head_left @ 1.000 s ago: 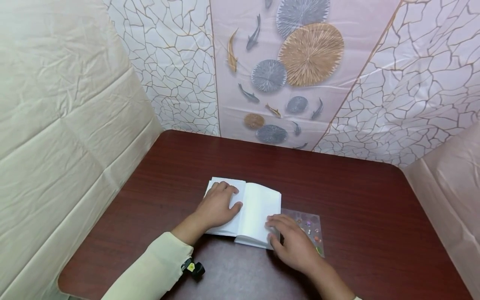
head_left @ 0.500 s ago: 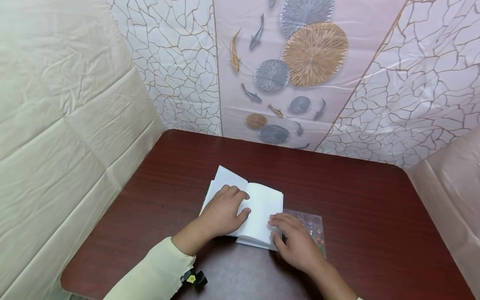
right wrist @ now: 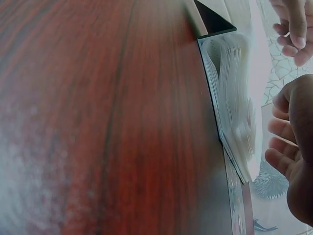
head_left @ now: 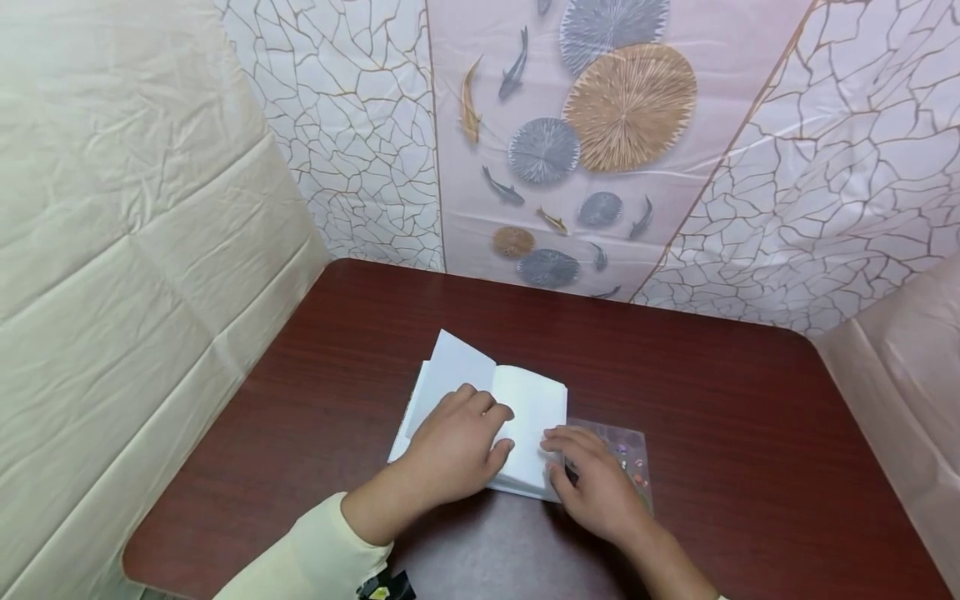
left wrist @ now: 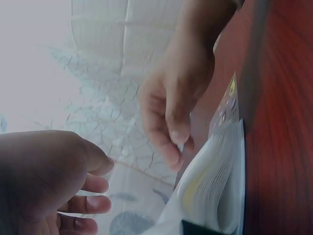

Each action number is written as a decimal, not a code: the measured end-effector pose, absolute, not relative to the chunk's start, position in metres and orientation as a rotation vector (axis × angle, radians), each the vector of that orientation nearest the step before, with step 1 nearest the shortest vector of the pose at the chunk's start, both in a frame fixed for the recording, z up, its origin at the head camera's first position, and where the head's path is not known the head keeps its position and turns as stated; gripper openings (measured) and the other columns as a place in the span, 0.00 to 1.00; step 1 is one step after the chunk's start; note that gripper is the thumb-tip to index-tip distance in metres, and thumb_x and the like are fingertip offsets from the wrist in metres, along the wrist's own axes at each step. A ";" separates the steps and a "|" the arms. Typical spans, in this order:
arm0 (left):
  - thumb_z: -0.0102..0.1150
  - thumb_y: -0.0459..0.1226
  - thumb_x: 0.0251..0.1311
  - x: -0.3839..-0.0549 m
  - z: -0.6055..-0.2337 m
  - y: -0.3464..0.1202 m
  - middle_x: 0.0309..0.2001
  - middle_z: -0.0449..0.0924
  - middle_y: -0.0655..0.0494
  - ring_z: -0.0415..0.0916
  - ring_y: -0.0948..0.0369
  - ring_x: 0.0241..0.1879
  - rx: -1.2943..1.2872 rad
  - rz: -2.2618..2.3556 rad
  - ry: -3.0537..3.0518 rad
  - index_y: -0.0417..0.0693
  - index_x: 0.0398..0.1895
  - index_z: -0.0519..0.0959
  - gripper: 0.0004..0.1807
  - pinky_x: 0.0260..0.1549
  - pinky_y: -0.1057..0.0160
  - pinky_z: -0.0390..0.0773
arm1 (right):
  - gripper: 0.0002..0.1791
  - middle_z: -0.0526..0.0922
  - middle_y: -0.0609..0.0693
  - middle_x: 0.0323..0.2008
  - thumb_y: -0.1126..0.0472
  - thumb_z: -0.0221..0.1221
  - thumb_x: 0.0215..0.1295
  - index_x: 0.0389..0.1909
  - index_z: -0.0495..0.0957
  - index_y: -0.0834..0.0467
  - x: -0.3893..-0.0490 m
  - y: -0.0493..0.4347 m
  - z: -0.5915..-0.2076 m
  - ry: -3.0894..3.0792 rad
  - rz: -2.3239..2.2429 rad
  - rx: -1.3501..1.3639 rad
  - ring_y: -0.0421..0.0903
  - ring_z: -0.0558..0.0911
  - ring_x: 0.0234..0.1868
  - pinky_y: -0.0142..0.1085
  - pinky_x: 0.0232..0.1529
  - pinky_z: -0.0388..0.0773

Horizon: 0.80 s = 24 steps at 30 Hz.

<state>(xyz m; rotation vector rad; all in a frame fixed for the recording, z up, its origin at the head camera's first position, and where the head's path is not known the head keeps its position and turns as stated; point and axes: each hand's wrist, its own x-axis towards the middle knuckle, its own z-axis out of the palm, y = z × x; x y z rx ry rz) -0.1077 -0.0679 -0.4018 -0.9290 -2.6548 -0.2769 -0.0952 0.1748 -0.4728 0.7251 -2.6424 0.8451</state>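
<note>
A book point(head_left: 531, 408) with blank white pages lies spread on the table, and a loose-standing left leaf point(head_left: 459, 360) sticks up past its top edge. My left hand point(head_left: 461, 446) is over the left page and the gutter, fingers relaxed, holding nothing. It hides the lower left page. At the right page's outer edge is my right hand point(head_left: 594, 483), its fingers loosely bent with nothing in them. In the left wrist view a gap shows between the left hand point(left wrist: 44, 181) and the page block point(left wrist: 208, 176). The right wrist view shows the right hand point(right wrist: 298, 142) beside the raised pages point(right wrist: 234, 88).
A clear plastic sheet point(head_left: 632, 446) with small coloured pieces lies partly under the book's right side and the right hand. The dark red table point(head_left: 720, 392) extends around. Patterned cloth walls point(head_left: 375, 133) stand behind and at the sides.
The left leaf has risen and tilted up past the cover. My left hand has slid right and toward me, from the left page to the gutter. The right hand has hardly moved.
</note>
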 end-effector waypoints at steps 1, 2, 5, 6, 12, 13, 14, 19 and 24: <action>0.64 0.46 0.65 -0.106 -0.402 -0.066 0.42 0.81 0.57 0.74 0.56 0.43 -0.945 -0.281 -2.653 0.50 0.50 0.84 0.15 0.44 0.58 0.75 | 0.13 0.84 0.46 0.56 0.66 0.67 0.62 0.47 0.85 0.56 -0.095 0.175 -0.473 -2.638 0.848 0.726 0.51 0.79 0.61 0.53 0.61 0.74; 0.64 0.47 0.65 -0.104 -0.402 -0.064 0.42 0.81 0.57 0.74 0.56 0.43 -0.961 -0.291 -2.655 0.50 0.50 0.83 0.15 0.44 0.58 0.75 | 0.12 0.84 0.46 0.55 0.66 0.67 0.62 0.47 0.85 0.56 -0.095 0.175 -0.473 -2.633 0.847 0.727 0.50 0.79 0.61 0.52 0.61 0.74; 0.63 0.46 0.66 -0.100 -0.406 -0.059 0.42 0.81 0.58 0.75 0.57 0.43 -0.995 -0.368 -2.667 0.50 0.49 0.84 0.14 0.45 0.60 0.76 | 0.12 0.84 0.47 0.55 0.66 0.67 0.61 0.47 0.85 0.56 -0.096 0.175 -0.473 -2.621 0.847 0.731 0.51 0.79 0.61 0.52 0.61 0.74; 0.63 0.45 0.66 -0.099 -0.408 -0.057 0.42 0.81 0.58 0.75 0.58 0.43 -1.001 -0.404 -2.671 0.50 0.49 0.84 0.13 0.45 0.60 0.76 | 0.13 0.84 0.47 0.55 0.66 0.68 0.61 0.47 0.85 0.56 -0.096 0.175 -0.473 -2.616 0.844 0.730 0.51 0.79 0.61 0.52 0.60 0.74; 0.64 0.42 0.65 -0.090 -0.413 -0.048 0.43 0.81 0.60 0.77 0.60 0.43 -1.024 -0.590 -2.689 0.50 0.48 0.84 0.12 0.46 0.62 0.77 | 0.14 0.83 0.49 0.56 0.67 0.68 0.61 0.49 0.85 0.57 -0.098 0.180 -0.475 -2.629 0.818 0.677 0.53 0.78 0.62 0.52 0.60 0.75; 0.64 0.42 0.65 -0.089 -0.414 -0.047 0.44 0.81 0.60 0.77 0.60 0.44 -1.029 -0.612 -2.693 0.50 0.48 0.84 0.11 0.46 0.62 0.77 | 0.15 0.83 0.49 0.56 0.67 0.68 0.61 0.49 0.85 0.57 -0.098 0.181 -0.475 -2.637 0.815 0.661 0.54 0.78 0.62 0.53 0.60 0.75; 0.64 0.42 0.65 -0.088 -0.415 -0.046 0.44 0.81 0.60 0.77 0.60 0.44 -1.034 -0.634 -2.698 0.50 0.48 0.84 0.11 0.47 0.63 0.77 | 0.15 0.83 0.50 0.56 0.67 0.67 0.61 0.50 0.84 0.57 -0.099 0.182 -0.475 -2.643 0.810 0.648 0.54 0.78 0.62 0.53 0.59 0.76; 0.64 0.40 0.65 -0.083 -0.421 -0.041 0.45 0.81 0.61 0.78 0.62 0.47 -1.042 -0.696 -2.713 0.50 0.48 0.83 0.11 0.49 0.64 0.77 | 0.16 0.83 0.53 0.56 0.67 0.66 0.63 0.52 0.83 0.59 -0.100 0.189 -0.475 -2.662 0.806 0.614 0.55 0.78 0.61 0.55 0.57 0.76; 0.63 0.40 0.65 -0.080 -0.425 -0.038 0.45 0.81 0.62 0.78 0.63 0.47 -1.045 -0.722 -2.725 0.51 0.48 0.83 0.11 0.48 0.65 0.77 | 0.17 0.82 0.56 0.56 0.67 0.66 0.63 0.54 0.82 0.62 -0.101 0.199 -0.475 -2.679 0.817 0.580 0.57 0.77 0.61 0.57 0.57 0.76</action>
